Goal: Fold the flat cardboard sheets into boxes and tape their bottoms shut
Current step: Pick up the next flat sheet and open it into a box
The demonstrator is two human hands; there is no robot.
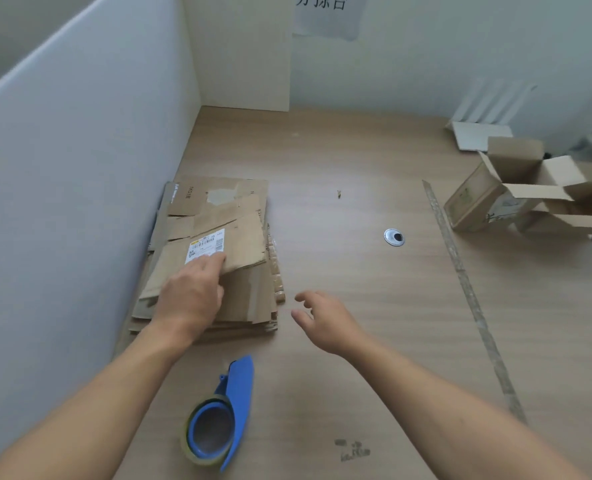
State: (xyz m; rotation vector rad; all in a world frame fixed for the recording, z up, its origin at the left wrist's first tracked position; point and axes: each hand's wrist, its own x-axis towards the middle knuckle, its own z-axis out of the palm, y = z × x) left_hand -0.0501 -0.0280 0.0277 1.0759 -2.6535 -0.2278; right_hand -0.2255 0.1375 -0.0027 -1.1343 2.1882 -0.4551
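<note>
Centre left, the left hand (192, 299) lays straight fingers on the top cardboard sheet (241, 244); the right hand (325, 320) hovers loosely open.

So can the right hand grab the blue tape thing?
Probably yes. The right hand is open and empty. The tape dispenser lies on the table, nearer the person, and nothing lies between them.
</note>
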